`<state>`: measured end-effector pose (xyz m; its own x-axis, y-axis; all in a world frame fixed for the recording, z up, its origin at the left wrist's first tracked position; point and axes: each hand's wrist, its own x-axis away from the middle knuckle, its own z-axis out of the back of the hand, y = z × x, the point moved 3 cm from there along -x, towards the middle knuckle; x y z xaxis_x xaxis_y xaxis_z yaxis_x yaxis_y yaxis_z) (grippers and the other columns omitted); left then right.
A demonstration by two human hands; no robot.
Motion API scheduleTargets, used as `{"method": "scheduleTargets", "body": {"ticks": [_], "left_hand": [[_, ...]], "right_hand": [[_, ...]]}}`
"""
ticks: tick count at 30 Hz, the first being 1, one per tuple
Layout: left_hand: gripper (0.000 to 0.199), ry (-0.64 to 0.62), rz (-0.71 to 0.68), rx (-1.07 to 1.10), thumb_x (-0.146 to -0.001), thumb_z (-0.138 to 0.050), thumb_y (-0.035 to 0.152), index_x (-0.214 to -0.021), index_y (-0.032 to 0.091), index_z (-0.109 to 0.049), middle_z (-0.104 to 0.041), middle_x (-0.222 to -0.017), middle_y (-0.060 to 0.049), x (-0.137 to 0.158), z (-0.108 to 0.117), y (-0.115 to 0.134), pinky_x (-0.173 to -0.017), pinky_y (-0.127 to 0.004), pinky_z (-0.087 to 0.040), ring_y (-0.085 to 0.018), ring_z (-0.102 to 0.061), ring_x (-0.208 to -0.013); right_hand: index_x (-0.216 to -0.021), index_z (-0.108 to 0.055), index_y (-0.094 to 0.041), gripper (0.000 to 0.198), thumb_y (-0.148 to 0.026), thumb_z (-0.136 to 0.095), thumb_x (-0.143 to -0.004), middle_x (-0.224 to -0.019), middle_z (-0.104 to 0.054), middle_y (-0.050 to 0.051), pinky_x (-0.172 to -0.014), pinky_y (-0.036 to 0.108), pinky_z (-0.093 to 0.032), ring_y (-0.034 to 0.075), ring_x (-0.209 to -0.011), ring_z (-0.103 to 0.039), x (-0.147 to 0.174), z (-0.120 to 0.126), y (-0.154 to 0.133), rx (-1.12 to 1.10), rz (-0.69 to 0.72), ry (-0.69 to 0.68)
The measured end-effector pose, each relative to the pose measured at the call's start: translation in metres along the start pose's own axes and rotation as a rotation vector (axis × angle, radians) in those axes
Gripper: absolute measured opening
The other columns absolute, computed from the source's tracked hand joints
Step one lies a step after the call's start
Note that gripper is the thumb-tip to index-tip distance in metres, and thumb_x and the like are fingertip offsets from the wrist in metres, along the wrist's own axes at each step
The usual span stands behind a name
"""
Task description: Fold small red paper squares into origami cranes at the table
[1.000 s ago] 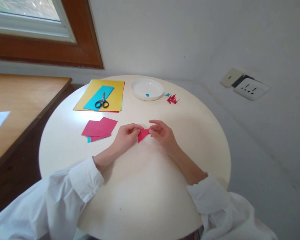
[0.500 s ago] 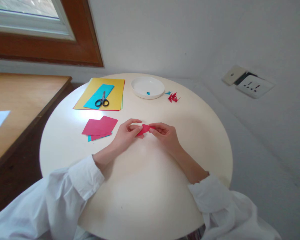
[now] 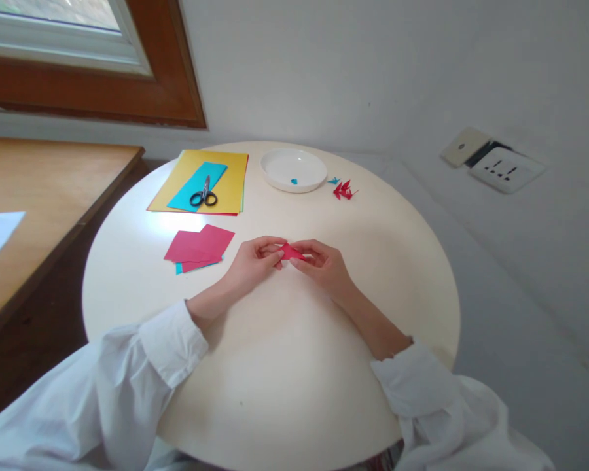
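A small folded piece of red paper (image 3: 290, 252) is held between my two hands, over the middle of the round table. My left hand (image 3: 256, 258) pinches its left side between thumb and fingers. On the other side, the thumb and fingertips of my right hand (image 3: 322, 260) close on its right part. The fingers cover both ends of the paper, so its full folded shape is hidden. Left of my left hand lie several red paper squares (image 3: 196, 247), with the edge of a blue sheet (image 3: 178, 268) showing beneath them.
Black-handled scissors (image 3: 204, 195) rest on a blue paper strip (image 3: 186, 190) over yellow sheets (image 3: 235, 183). A white plate (image 3: 294, 188) holds a blue scrap (image 3: 294, 181). Beside it are small folded red pieces (image 3: 343, 190) and a blue one (image 3: 334, 180). A wooden desk (image 3: 53, 176) stands left.
My left hand's fingers have closed in nearer to my right hand, and the red paper has turned slightly, showing less of its surface. The whole view has shifted a little.
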<state>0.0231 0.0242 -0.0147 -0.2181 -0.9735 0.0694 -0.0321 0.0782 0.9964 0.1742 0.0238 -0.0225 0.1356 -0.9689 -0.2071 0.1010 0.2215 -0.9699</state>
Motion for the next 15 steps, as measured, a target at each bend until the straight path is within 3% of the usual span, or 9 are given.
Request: {"method": "scheduleTargets", "body": {"ticks": [7, 15], "left_hand": [[0.038, 0.007, -0.067, -0.221, -0.069, -0.068, 0.031, -0.102, 0.012, -0.066, -0.070, -0.099, -0.011, 0.0043, -0.0006, 0.0078, -0.072, -0.029, -0.050, -0.020, -0.065, -0.085], [0.029, 0.041, -0.140, -0.292, -0.072, -0.065, 0.029, -0.095, 0.013, -0.068, -0.072, -0.095, -0.009, 0.0033, 0.0004, 0.0074, -0.075, -0.030, -0.051, -0.020, -0.066, -0.084]], "right_hand": [[-0.086, -0.065, -0.019, 0.019, -0.027, -0.067, -0.068, -0.090, -0.068, 0.005, -0.076, 0.031, -0.052, 0.017, -0.083, -0.064, 0.0007, 0.0020, -0.0018, 0.044, -0.008, -0.017], [-0.086, -0.066, -0.020, 0.018, -0.031, -0.065, -0.071, -0.089, -0.070, 0.005, -0.075, 0.031, -0.051, 0.017, -0.084, -0.065, -0.0002, 0.0014, 0.0017, 0.067, 0.020, -0.030]]}}
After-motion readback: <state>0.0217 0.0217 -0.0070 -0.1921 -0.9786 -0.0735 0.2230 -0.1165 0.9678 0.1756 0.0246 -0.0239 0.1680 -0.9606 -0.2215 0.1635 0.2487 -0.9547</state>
